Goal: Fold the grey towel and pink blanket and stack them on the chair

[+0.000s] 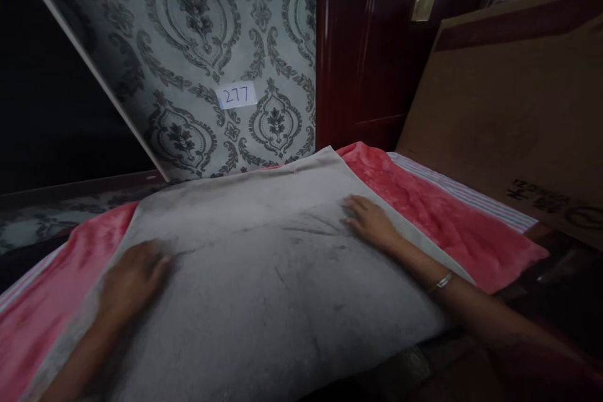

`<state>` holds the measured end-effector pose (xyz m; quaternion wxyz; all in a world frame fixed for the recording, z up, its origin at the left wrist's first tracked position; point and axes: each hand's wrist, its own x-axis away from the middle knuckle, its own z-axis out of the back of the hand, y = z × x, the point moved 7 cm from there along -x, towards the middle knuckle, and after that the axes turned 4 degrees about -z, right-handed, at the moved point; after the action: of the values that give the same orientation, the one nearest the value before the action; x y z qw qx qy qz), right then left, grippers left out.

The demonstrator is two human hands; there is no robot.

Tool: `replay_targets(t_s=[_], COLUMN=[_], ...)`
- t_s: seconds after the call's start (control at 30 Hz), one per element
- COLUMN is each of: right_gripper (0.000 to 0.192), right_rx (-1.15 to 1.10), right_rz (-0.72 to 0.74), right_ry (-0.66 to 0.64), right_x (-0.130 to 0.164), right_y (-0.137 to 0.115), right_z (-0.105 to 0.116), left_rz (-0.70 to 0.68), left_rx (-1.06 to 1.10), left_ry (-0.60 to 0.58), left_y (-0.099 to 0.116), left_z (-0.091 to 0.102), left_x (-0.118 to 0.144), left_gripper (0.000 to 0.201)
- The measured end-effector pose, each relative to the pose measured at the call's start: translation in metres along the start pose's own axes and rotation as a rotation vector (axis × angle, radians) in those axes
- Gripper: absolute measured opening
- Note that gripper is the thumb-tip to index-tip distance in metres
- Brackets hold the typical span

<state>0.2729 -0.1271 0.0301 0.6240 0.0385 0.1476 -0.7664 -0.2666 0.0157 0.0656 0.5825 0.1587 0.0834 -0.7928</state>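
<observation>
Both hands lie flat and open on the grey cloth point(264, 264) — left hand point(134, 276) near its left edge, right hand point(370, 221) toward the far right — neither grip closed, palms pressing it smooth over the pink blanket point(438, 213) beneath.

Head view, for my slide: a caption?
Both hands, left and right, pressed flat on grey cloth over pink blanket.

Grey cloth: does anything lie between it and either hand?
Nothing visible does. The left hand and right hand both rest flat, directly on the grey cloth, which lies spread over the pink blanket.
</observation>
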Motion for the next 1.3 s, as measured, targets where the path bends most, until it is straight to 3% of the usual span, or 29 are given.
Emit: replay_targets(t_s=[0.07, 0.13, 0.17, 0.23, 0.33, 0.43, 0.5, 0.57, 0.7, 0.77, 0.83, 0.9, 1.0, 1.07, 1.13, 1.2, 1.3], right_gripper=[0.061, 0.063, 0.063, 0.062, 0.058, 0.059, 0.060, 0.061, 0.060, 0.059, 0.059, 0.059, 0.059, 0.059, 0.058, 0.058, 0.058], right_rx=[-0.065, -0.106, -0.112, -0.090, -0.008, 0.057, 0.077, 0.084, 0.087, 0.081, 0.062, 0.021, -0.073, -0.124, -0.129, -0.079, 0.023], right_rz=[0.286, 0.524, 0.600, 0.612, 0.337, 0.023, -0.128, -0.205, -0.213, -0.221, -0.228, -0.119, 0.323, 0.557, 0.626, 0.542, 0.240], right_ry=[-0.113, -0.219, -0.257, -0.299, -0.263, -0.220, -0.202, -0.178, -0.140, -0.098, -0.018, 0.040, -0.048, -0.173, -0.259, -0.280, -0.256], right_x=[-0.005, -0.008, -0.013, -0.034, -0.084, -0.115, -0.120, -0.119, -0.116, -0.117, -0.117, -0.114, -0.101, -0.091, -0.097, -0.119, -0.162], right_y=[-0.063, -0.110, -0.121, -0.117, -0.059, 0.007, 0.032, 0.041, 0.042, 0.040, 0.029, -0.007, -0.102, -0.155, -0.177, -0.161, -0.081], right_z=[-0.020, -0.039, -0.046, -0.057, -0.061, -0.057, -0.056, -0.057, -0.058, -0.053, -0.044, -0.038, -0.049, -0.065, -0.078, -0.085, -0.083], left_rz=[-0.253, -0.425, -0.473, -0.519, -0.514, -0.420, -0.295, -0.154, 0.035, 0.027, -0.077, -0.255, -0.501, -0.563, -0.559, -0.516, -0.356], left_rx=[0.074, 0.125, 0.135, 0.136, 0.126, 0.088, 0.016, -0.073, -0.198, -0.208, -0.151, -0.028, 0.147, 0.187, 0.178, 0.141, 0.059], left_ry=[-0.144, -0.264, -0.297, -0.320, -0.283, -0.256, -0.256, -0.244, -0.227, -0.234, -0.264, -0.323, -0.387, -0.412, -0.432, -0.426, -0.326], left_y=[0.061, 0.108, 0.122, 0.137, 0.135, 0.124, 0.116, 0.108, 0.101, 0.106, 0.121, 0.149, 0.194, 0.212, 0.216, 0.201, 0.142], left_z=[-0.019, -0.038, -0.046, -0.058, -0.066, -0.066, -0.065, -0.059, -0.047, -0.043, -0.044, -0.050, -0.059, -0.070, -0.084, -0.096, -0.101], left_x=[-0.012, -0.015, -0.014, -0.012, -0.012, -0.017, -0.020, -0.021, -0.017, -0.018, -0.021, -0.027, -0.040, -0.054, -0.071, -0.088, -0.112], left_gripper=[0.065, 0.060, 0.060, 0.060, 0.062, 0.061, 0.060, 0.060, 0.061, 0.059, 0.058, 0.057, 0.059, 0.058, 0.058, 0.057, 0.053])
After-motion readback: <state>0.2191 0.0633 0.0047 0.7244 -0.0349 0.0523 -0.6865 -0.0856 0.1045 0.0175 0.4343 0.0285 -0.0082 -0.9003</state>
